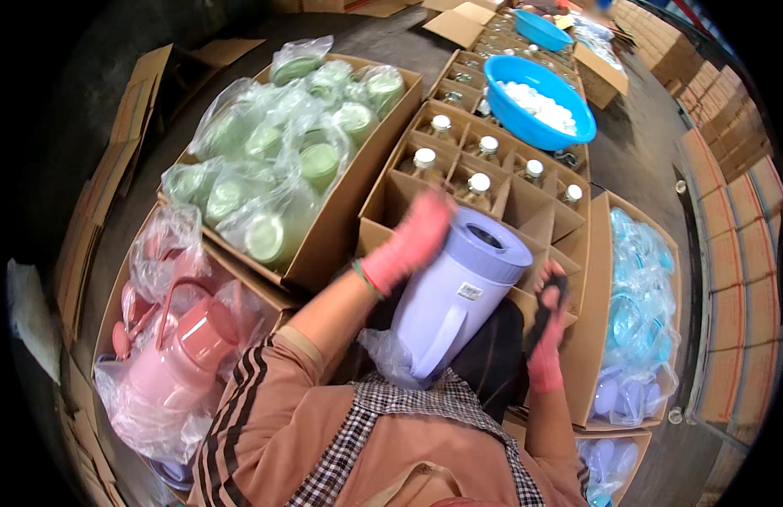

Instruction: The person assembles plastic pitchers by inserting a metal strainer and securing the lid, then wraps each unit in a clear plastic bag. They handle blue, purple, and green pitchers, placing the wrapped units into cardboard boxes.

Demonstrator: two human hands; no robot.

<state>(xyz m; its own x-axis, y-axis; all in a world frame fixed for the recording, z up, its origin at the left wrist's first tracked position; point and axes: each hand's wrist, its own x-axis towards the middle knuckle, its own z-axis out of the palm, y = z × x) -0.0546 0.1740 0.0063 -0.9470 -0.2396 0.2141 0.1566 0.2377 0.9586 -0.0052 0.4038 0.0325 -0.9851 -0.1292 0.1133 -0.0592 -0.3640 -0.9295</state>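
Note:
A lavender vacuum jug (449, 300) leans in my lap, its handle toward me and a dark round opening in its top. Crumpled clear plastic (385, 355) clings around its base. My left hand (417, 228), in a pink glove, is at the jug's upper left side; motion smears its fingers, so its grip is unclear. To the right of the jug is my right hand (550, 317), in a pink and black glove with bare fingertips. Its fingers are curled, and anything inside them is too small to make out. Ahead stands a divided carton (526, 215) of glass vessels with white caps (479, 182).
Left are a carton of bagged green jugs (319, 160) and bagged pink jugs (176, 363). A carton of bagged blue parts (632, 262) is at right. Beyond the dividers, a blue basin (501, 101) holds white pieces, with another basin (542, 29) farther back. Stacked cartons (729, 279) line the right.

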